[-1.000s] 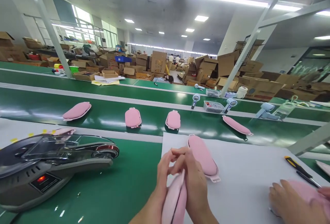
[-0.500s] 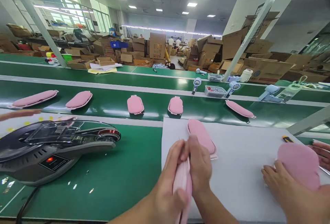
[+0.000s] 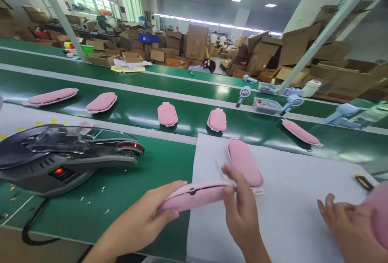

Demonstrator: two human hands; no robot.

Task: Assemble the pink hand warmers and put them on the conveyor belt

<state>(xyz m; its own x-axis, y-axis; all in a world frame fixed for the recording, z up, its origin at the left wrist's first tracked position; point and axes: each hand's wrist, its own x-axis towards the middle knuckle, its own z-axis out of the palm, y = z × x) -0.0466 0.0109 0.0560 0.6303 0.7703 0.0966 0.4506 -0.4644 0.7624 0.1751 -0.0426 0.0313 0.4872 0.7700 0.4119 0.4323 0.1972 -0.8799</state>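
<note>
Both my hands hold one pink oval case (image 3: 195, 194) sideways above the edge of the white sheet (image 3: 281, 210). My left hand (image 3: 145, 218) grips its left end from below. My right hand (image 3: 241, 208) pinches its right end with fingers closed. Just beyond my right hand, a second pink case (image 3: 245, 162) lies flat on the white sheet.
A grey tape dispenser machine (image 3: 60, 160) sits at the left on the green table. Several pink cases (image 3: 167, 114) ride the green conveyor belt (image 3: 127, 115). Another person's hand (image 3: 348, 224) with a pink case is at the lower right. A yellow-black knife (image 3: 363, 181) lies nearby. Cardboard boxes fill the background.
I have turned the pink case from upright on its edge to lying sideways between my hands. My view has tilted down and the cases on the belt have shifted slightly.
</note>
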